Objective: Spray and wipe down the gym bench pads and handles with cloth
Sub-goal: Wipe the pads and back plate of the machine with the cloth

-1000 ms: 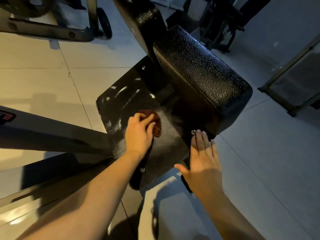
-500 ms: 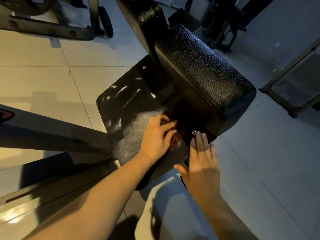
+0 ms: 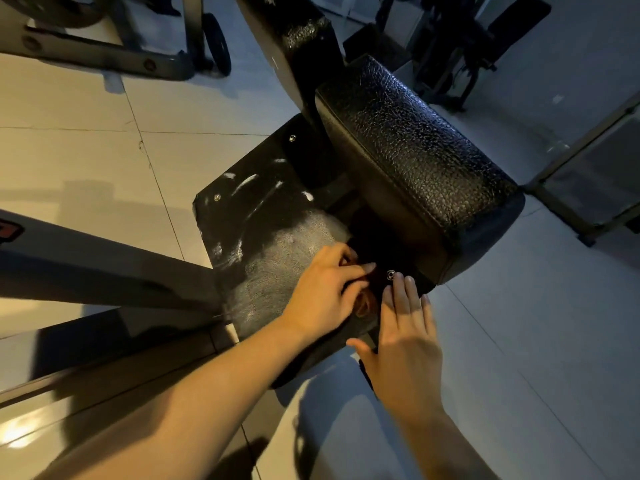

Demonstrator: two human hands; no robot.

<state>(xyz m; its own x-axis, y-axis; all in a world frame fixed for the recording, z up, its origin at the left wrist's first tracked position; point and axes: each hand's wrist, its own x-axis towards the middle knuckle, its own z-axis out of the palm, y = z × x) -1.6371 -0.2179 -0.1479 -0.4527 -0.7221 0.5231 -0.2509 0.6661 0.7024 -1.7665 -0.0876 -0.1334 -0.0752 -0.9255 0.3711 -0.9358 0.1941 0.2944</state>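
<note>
Presses cloth [image 3: 365, 304] onto black plate [image 3: 266, 282], tucked under bench pad [image 3: 415, 161] overhang — left hand [image 3: 322, 292] fingers curled round it, apparently to reach the corner. Braces right hand [image 3: 408, 348] flat, fingers straight, on plate edge beside it. White smears [image 3: 244, 184] unwiped farther out.

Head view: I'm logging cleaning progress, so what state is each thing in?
black flat plate: streaked with white residue, hazy near the hands.
reddish-brown cloth: bunched on the plate.
left hand: grips the cloth.
right hand: flat, fingers straight, resting on the plate's edge.
black textured cushion pad: glossy, touched by neither hand.
</note>
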